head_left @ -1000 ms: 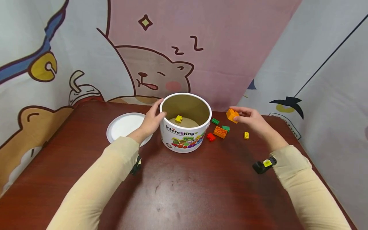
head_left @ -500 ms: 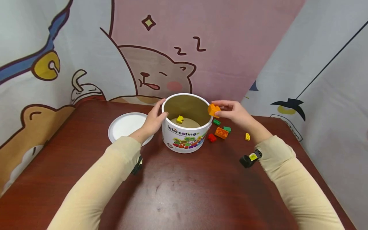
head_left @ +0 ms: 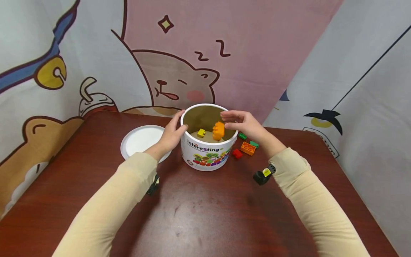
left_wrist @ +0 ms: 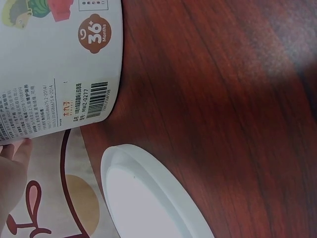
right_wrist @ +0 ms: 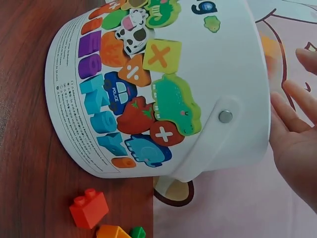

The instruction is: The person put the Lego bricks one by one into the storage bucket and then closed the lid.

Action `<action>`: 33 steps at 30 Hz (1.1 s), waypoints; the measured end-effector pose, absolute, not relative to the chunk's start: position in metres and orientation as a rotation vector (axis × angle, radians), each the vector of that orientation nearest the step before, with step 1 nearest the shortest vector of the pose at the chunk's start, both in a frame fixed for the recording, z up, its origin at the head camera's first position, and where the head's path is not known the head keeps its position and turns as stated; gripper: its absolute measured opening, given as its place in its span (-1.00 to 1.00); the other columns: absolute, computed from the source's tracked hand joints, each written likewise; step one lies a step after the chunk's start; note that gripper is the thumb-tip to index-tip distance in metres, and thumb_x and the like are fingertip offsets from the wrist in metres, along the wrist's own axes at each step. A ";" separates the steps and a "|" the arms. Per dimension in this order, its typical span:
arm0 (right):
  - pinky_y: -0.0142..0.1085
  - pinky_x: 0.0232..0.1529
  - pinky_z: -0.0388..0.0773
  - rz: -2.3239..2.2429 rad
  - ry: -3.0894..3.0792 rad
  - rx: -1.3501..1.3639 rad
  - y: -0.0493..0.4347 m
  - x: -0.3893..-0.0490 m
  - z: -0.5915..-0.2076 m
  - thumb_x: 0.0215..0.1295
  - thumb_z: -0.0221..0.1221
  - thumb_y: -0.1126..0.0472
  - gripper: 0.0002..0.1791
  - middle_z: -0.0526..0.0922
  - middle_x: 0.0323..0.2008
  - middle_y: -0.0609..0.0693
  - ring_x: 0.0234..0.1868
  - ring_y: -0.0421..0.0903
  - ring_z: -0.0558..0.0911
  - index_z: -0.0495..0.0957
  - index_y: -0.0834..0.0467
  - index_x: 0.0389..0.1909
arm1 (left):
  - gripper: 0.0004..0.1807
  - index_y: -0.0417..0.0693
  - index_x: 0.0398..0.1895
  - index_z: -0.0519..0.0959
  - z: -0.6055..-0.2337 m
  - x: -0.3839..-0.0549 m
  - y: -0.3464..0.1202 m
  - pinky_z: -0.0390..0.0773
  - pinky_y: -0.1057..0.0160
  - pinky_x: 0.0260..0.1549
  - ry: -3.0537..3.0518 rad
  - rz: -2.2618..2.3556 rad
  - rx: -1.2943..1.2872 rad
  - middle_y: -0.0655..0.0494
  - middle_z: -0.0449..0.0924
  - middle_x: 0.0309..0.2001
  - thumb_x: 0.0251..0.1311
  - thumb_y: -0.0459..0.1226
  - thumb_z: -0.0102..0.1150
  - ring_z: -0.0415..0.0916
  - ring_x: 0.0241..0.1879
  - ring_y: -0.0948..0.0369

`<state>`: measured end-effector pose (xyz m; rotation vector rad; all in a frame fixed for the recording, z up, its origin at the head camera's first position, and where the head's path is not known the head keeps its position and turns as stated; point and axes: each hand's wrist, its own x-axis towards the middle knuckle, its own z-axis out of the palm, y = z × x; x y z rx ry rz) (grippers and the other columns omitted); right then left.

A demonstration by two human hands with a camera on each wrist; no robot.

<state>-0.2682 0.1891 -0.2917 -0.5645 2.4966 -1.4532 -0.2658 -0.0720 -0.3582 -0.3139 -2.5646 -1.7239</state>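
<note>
A white round bucket (head_left: 205, 157) with printed toy pictures stands upright on the table. My left hand (head_left: 170, 134) holds its left rim, the thumb over the edge; in the left wrist view part of that hand (left_wrist: 11, 171) shows beside the bucket wall. Over the bucket's right rim is my right hand (head_left: 244, 124), fingers apart. Just off its fingertips an orange building block (head_left: 218, 131) is in the air inside the bucket opening. A yellow building block (head_left: 201, 133) lies on the bucket floor. In the right wrist view the right hand (right_wrist: 299, 134) shows spread fingers.
Right of the bucket lie a red block (head_left: 237, 154), another orange block (head_left: 248, 148) and two green blocks, one green block (head_left: 242, 136) close to the wall of the bucket. A white lid (head_left: 141, 141) lies flat at the left. Behind the table hangs a printed cloth (head_left: 257, 53).
My right hand has moved left from beyond the loose blocks to over the bucket and let go of the orange block. My left hand has stayed on the rim.
</note>
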 end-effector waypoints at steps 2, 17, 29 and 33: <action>-0.40 0.09 0.47 -1.480 2.492 -0.558 0.190 -0.269 -0.293 0.23 0.13 0.29 -0.50 0.47 0.19 0.21 0.19 -0.03 0.47 0.40 0.27 0.21 | -0.35 0.09 0.44 0.07 -0.359 -0.266 -0.072 0.19 0.05 0.34 -2.566 -1.724 -0.312 0.03 0.03 0.46 0.25 -0.21 -0.11 0.14 0.36 0.05; -0.58 -0.09 0.52 -1.533 2.580 -0.328 0.280 -0.264 -0.317 0.30 0.12 0.14 -0.48 0.51 -0.09 -0.32 -0.11 -0.43 0.55 0.33 0.21 0.25 | -0.35 0.06 0.44 0.07 -0.358 -0.266 -0.071 0.15 0.05 0.36 -2.574 -1.698 -0.306 0.02 0.04 0.45 0.25 -0.21 -0.12 0.11 0.38 0.05; -0.48 -0.14 0.58 -1.286 2.682 0.130 0.372 -0.258 -0.395 0.31 0.09 -0.01 -0.27 0.22 0.29 0.38 -0.30 -0.45 0.53 0.15 0.35 0.34 | -0.34 0.08 0.45 0.05 -0.357 -0.263 -0.073 0.09 0.04 0.39 -2.577 -1.704 -0.308 0.04 0.00 0.47 0.25 -0.21 -0.13 0.04 0.42 0.07; -0.54 -0.32 0.54 -1.177 2.774 0.174 0.379 -0.256 -0.407 0.30 0.12 0.02 -0.32 0.35 0.15 0.40 -0.37 -0.41 0.49 0.24 0.43 0.25 | -0.34 0.05 0.45 0.05 -0.356 -0.264 -0.072 0.11 0.04 0.38 -2.566 -1.720 -0.323 0.03 0.00 0.47 0.25 -0.22 -0.13 0.06 0.41 0.06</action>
